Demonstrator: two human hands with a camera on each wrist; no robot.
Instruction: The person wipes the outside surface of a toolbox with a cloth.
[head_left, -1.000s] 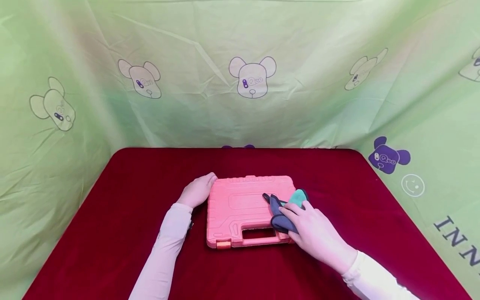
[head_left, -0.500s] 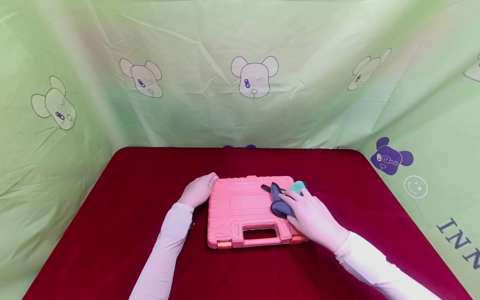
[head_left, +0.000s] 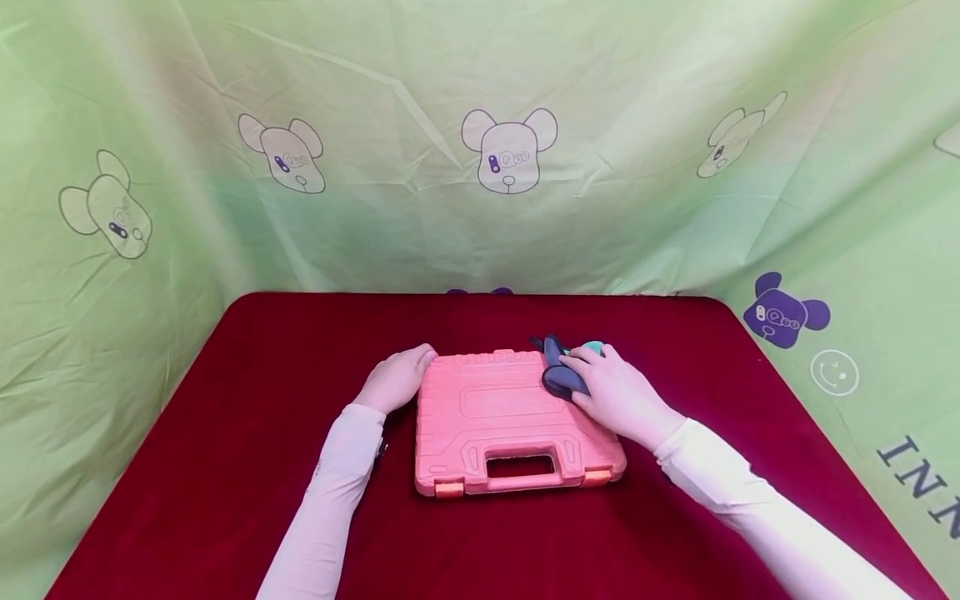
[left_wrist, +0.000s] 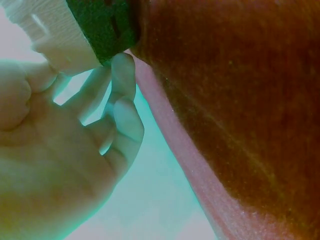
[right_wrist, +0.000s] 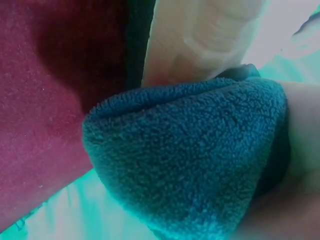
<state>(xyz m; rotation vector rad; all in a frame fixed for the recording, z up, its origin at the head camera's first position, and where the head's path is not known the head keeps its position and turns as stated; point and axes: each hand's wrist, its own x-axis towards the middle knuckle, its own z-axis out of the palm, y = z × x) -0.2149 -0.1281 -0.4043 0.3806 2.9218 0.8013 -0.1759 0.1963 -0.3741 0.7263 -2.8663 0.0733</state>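
Note:
A pinkish-orange plastic tool case with a handle opening and orange latches lies flat on the dark red table. My left hand holds its far left corner, bent fingers at the side of the case in the left wrist view. On the lid's far right part, my right hand grips a folded cloth, dark blue-grey with a green face. Close up in the right wrist view, the fluffy cloth lies against the case's edge and hides most of the fingers.
The red table top extends around the case on all sides. Behind and beside it hangs a light green curtain printed with bear heads, close to the table's back edge.
Keeping its grip on the cloth, my right hand has slid away from me, from near the handle to the lid's far right edge. The left hand and the case stay in place.

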